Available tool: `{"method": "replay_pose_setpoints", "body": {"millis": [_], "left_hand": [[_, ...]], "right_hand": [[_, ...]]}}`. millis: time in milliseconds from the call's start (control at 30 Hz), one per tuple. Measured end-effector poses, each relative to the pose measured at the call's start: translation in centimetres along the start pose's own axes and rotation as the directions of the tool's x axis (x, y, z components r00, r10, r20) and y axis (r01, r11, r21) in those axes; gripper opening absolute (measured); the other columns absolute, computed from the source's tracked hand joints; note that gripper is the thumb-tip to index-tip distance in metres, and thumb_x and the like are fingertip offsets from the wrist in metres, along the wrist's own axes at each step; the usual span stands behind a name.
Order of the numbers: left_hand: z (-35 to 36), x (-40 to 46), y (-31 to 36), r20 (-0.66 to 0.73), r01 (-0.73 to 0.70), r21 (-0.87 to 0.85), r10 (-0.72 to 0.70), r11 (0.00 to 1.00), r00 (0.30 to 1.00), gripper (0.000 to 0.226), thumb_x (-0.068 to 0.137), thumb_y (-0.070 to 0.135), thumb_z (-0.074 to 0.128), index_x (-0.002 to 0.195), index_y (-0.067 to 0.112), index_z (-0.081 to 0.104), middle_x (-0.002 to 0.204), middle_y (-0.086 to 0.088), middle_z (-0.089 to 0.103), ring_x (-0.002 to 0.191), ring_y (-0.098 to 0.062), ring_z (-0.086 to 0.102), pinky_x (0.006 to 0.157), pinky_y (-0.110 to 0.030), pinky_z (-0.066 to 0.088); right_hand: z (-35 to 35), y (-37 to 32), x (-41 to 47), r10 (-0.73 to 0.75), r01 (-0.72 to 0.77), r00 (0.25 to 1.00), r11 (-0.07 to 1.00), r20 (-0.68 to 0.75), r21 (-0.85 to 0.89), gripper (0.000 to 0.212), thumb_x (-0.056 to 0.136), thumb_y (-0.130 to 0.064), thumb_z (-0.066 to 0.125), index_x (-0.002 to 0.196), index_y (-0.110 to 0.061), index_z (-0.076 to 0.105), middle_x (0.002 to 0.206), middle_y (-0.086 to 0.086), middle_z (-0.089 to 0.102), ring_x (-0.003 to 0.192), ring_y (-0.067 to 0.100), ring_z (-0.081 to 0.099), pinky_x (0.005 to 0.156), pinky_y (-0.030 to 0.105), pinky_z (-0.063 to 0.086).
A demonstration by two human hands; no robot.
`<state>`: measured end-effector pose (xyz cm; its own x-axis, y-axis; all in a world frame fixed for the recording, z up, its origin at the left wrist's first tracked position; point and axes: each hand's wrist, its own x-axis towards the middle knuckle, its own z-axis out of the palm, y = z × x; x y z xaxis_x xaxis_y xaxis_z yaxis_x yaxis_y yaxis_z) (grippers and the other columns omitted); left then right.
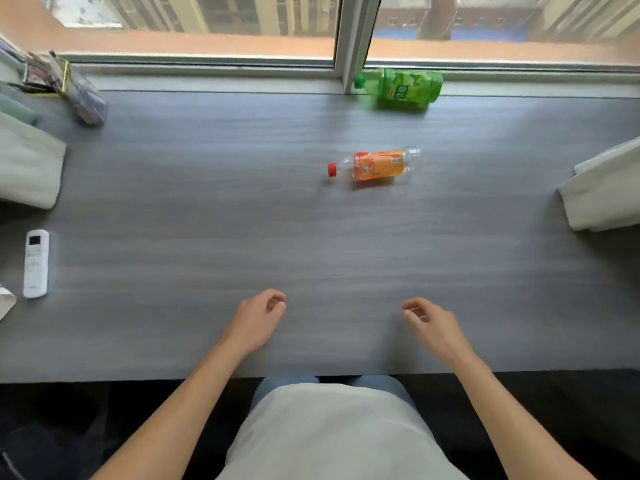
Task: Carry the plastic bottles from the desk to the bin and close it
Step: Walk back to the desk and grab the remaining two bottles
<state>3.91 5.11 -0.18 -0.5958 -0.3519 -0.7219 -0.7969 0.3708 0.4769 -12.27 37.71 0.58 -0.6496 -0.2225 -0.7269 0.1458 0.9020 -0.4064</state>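
Two plastic bottles lie on their sides on the grey desk (173,237). A clear bottle with an orange label and red cap (375,166) rests near the middle, cap pointing left. A green bottle (401,87) lies farther back by the window frame, cap also to the left. My left hand (258,322) and my right hand (433,325) hover over the desk's near part, fingers loosely curled and apart, holding nothing. Both hands are well short of the orange bottle. No bin is in view.
A white remote control (35,263) lies at the left edge. Pale curtains (27,161) hang at the left and at the right (604,192). A patterned pouch (83,95) sits back left. A window post (351,43) stands beside the green bottle.
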Motion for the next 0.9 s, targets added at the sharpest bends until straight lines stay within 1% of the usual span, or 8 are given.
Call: {"method": "replay_pose_setpoints", "body": {"millis": [133,300,367,433,567,700,800,900], "left_hand": [[-2.1,6.0,8.8,-0.013,-0.160,0.090,0.162,0.983,0.987,0.024,0.097,0.027,0.059,0.117,0.021,0.070,0.111,0.001,0.075,0.104,-0.020,0.068,0.096,-0.033,0.051],[-3.7,11.8,18.5,-0.059,-0.295,0.116,0.304,0.948,0.951,0.033,0.095,0.036,0.056,0.125,0.025,0.063,0.107,0.006,0.071,0.104,-0.018,0.066,0.095,-0.039,0.052],[-4.0,14.0,21.7,-0.095,-0.358,0.145,0.373,0.922,0.923,0.036,0.093,0.038,0.058,0.127,0.025,0.061,0.109,0.006,0.071,0.104,-0.020,0.065,0.092,-0.040,0.053],[-4.0,16.0,24.3,-0.131,-0.409,0.189,0.435,0.893,0.891,0.040,0.092,0.038,0.061,0.130,0.024,0.059,0.117,0.001,0.069,0.111,-0.023,0.062,0.093,-0.041,0.052],[-3.0,19.7,27.4,-0.172,-0.453,0.322,0.521,0.832,0.836,0.055,0.088,0.042,0.065,0.138,0.021,0.054,0.131,-0.003,0.059,0.126,-0.024,0.050,0.102,-0.041,0.047],[-1.3,22.6,28.3,-0.127,-0.490,0.487,0.614,0.723,0.779,0.070,0.080,0.052,0.070,0.138,0.018,0.051,0.135,-0.002,0.054,0.127,-0.025,0.047,0.104,-0.037,0.043],[-0.4,24.4,28.0,-0.103,-0.468,0.525,0.600,0.710,0.793,0.080,0.073,0.059,0.070,0.139,0.022,0.046,0.134,0.000,0.054,0.125,-0.024,0.047,0.103,-0.037,0.042],[0.1,25.3,27.5,-0.081,-0.444,0.546,0.573,0.710,0.816,0.080,0.069,0.058,0.070,0.137,0.024,0.046,0.128,0.001,0.056,0.120,-0.025,0.050,0.096,-0.039,0.044]], "right_hand": [[-4.8,-4.5,4.8,-0.101,0.102,0.976,0.995,-0.195,-0.008,0.020,0.093,-0.024,0.059,0.111,-0.025,0.069,0.100,-0.004,0.074,0.089,0.016,0.069,0.084,0.035,0.054],[-11.4,-12.1,12.0,-0.264,0.256,0.890,0.964,-0.371,-0.070,0.026,0.090,-0.026,0.056,0.114,-0.030,0.065,0.103,-0.011,0.070,0.086,0.009,0.064,0.081,0.033,0.053],[-13.8,-15.0,15.0,-0.335,0.322,0.846,0.941,-0.415,-0.103,0.029,0.090,-0.026,0.055,0.118,-0.030,0.063,0.111,-0.009,0.068,0.093,0.010,0.065,0.084,0.034,0.052],[-15.7,-17.8,17.9,-0.394,0.366,0.807,0.918,-0.440,-0.152,0.035,0.090,-0.025,0.054,0.125,-0.027,0.060,0.123,-0.005,0.065,0.106,0.015,0.063,0.091,0.036,0.050],[-18.2,-22.2,23.8,-0.480,0.371,0.773,0.873,-0.416,-0.317,0.052,0.093,-0.022,0.053,0.144,-0.019,0.045,0.146,0.004,0.048,0.135,0.024,0.044,0.106,0.043,0.043],[-19.5,-25.3,29.0,-0.554,0.339,0.755,0.787,-0.350,-0.514,0.070,0.088,-0.022,0.061,0.151,-0.011,0.032,0.155,0.007,0.036,0.145,0.027,0.030,0.119,0.041,0.029],[-19.9,-26.3,32.1,-0.534,0.255,0.792,0.729,-0.296,-0.635,0.081,0.083,-0.026,0.066,0.153,-0.013,0.026,0.159,0.008,0.029,0.151,0.031,0.018,0.121,0.047,0.021],[-19.6,-26.5,34.3,-0.513,0.210,0.821,0.677,-0.249,-0.705,0.089,0.080,-0.032,0.071,0.153,-0.016,0.023,0.159,0.007,0.029,0.152,0.030,0.017,0.122,0.053,0.016]]}}
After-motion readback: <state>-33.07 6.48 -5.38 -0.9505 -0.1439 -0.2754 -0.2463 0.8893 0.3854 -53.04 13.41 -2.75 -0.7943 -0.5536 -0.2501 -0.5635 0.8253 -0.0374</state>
